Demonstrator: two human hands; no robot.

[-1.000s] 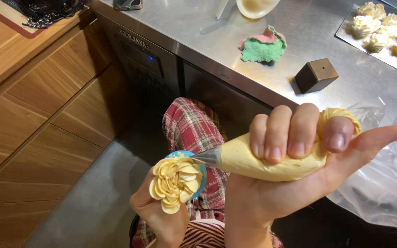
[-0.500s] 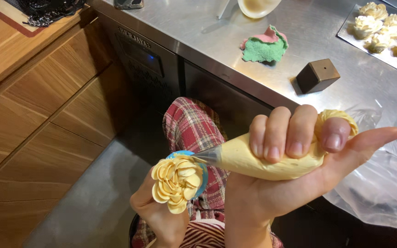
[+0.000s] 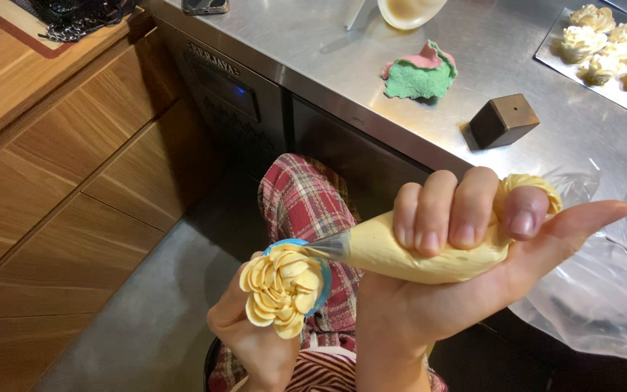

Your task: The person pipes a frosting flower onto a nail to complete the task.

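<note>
Squeezing a piping bag [image 3: 415, 250] of pale yellow cream, the right hand [image 3: 466, 268] wraps its fingers [image 3: 448, 210] over the top of the bag and presses the thumb [image 3: 527, 214] against the twisted end, a closed grip around the filled cone. The bag's tip [image 3: 324, 249] touches the upper right side of a yellow cream flower [image 3: 279, 289], whose layered petals sit on a small round blue-edged base [image 3: 321, 272]. The left hand [image 3: 244, 330] holds that base from below, its grip shut on the support under the flower, though the fingers themselves are mostly hidden behind the petals. Both hands work in front of the steel bench [image 3: 415, 109], off its near edge and above a red plaid lap [image 3: 306, 203] and a grey floor [image 3: 139, 327]. On the bench, a green and pink cloth [image 3: 419, 72] lies toward the middle, a small dark brown block [image 3: 503, 120] sits near the front edge, and a tray [image 3: 556, 62] of finished pale cream flowers [image 3: 611, 43] rests at the far right corner. Clear plastic film [image 3: 596, 297] hangs over the bench's near right edge. Wooden cabinet fronts [image 3: 59, 210] fill the left side.
</note>
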